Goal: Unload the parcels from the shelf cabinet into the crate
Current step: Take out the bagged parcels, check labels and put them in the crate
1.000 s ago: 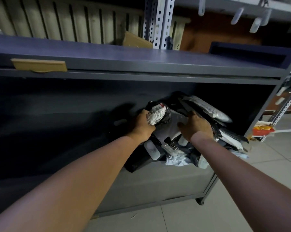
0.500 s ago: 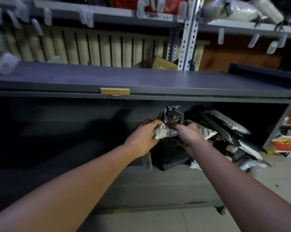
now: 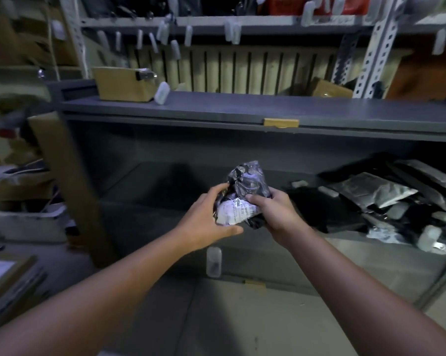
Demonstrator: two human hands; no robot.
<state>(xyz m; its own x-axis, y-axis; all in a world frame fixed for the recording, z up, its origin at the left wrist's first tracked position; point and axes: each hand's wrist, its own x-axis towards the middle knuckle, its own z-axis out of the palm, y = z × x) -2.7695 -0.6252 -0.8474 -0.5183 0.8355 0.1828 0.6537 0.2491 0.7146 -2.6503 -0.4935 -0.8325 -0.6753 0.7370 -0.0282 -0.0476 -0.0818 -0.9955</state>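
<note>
One crinkled, lumpy plastic parcel (image 3: 248, 185)

White shipping label (image 3: 236, 214) on the dark parcel (image 3: 250, 181) at the centre, we see rows of small print and a round stamp, too blurred for us to read, white shelf tags (image 3: 174, 48) at twelve o'clock, nothing legible.
</note>
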